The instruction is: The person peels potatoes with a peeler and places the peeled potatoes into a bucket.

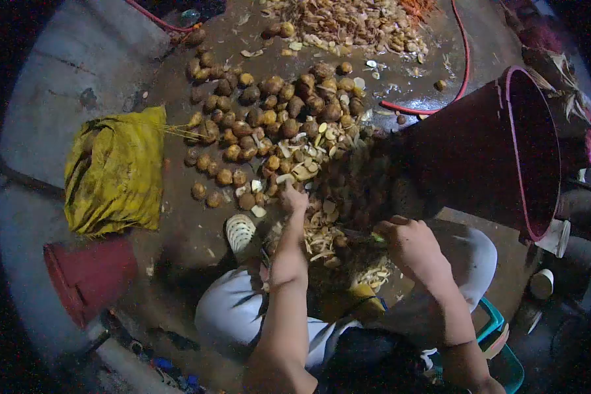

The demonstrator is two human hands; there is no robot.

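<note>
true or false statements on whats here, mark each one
1. The left hand is lower in the picture than the right hand. False: it is higher.
2. The yellow sack lies left of the brown tubers in the picture. True.
3. The hose is blue. False: it is red.
4. The clog is pale, with holes. True.
5. Something green shows at the right hand's fingers. True.

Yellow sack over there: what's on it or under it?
Nothing shows on top of the sack but its own creased cloth; strings run from one corner toward the tubers. Floor shows at its edges; what lies beneath is covered.
</note>
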